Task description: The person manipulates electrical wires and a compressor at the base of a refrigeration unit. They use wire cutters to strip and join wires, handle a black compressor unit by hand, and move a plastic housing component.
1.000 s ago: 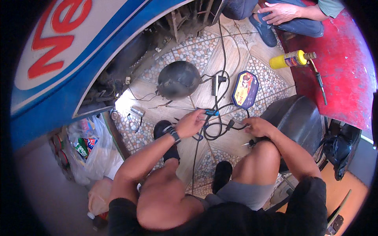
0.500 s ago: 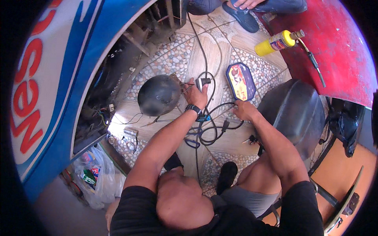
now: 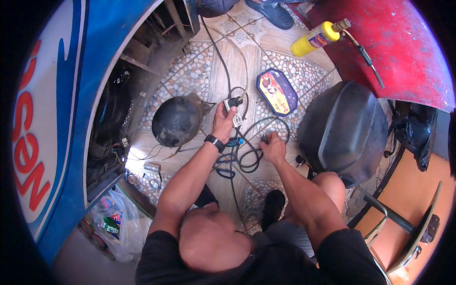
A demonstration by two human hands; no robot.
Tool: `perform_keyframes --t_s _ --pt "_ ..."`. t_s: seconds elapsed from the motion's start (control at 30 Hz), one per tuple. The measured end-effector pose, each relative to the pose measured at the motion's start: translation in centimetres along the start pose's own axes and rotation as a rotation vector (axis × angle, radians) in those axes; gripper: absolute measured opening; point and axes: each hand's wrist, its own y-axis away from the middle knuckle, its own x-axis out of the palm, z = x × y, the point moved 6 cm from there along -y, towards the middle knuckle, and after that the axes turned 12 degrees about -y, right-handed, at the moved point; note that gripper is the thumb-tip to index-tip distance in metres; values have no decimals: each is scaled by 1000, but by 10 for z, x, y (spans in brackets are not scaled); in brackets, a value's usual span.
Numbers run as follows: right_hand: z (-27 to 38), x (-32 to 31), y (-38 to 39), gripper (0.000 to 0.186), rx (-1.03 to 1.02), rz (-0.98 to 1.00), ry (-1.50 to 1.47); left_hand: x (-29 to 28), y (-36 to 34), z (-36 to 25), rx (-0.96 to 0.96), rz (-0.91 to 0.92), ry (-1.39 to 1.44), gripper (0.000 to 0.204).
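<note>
My left hand (image 3: pixel 222 122) is closed around a white power strip (image 3: pixel 237 118) with a black plug (image 3: pixel 233 101) in it. Below and to the right, my right hand (image 3: pixel 275 151) grips a small dark piece that looks like a cord's plug (image 3: pixel 265 138), partly hidden by the fingers. Loops of black cord (image 3: pixel 251 167) lie between and under my hands, beside a blue-handled tool (image 3: pixel 234 141). A round black metal housing (image 3: pixel 173 123) with wires sits left of my left hand. A purple-rimmed oval tin (image 3: pixel 276 90) lies above my right hand.
A blue panelled appliance (image 3: pixel 71 118) exposes wiring on the left, near a lit metal flashlight (image 3: pixel 151 167). A yellow gas torch (image 3: pixel 311 42) lies by a red panel (image 3: pixel 389 42). A black tank (image 3: pixel 342 130), an orange seat (image 3: pixel 399 194) and a plastic bag (image 3: pixel 121 223) flank me. Another person's foot (image 3: pixel 273 13) is at top.
My left hand has moved up onto the power strip and gripped it. My right hand has moved left with its piece. The view has shifted, leaving less of the other person visible.
</note>
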Motion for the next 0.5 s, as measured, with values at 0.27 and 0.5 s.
perform_keyframes --t_s 0.27,0.5 --pt "53 5 -21 28 -104 129 -978 -5 9 3 -83 174 260 36" --pt "85 -22 -38 44 -493 366 105 5 20 0 -66 139 304 44"
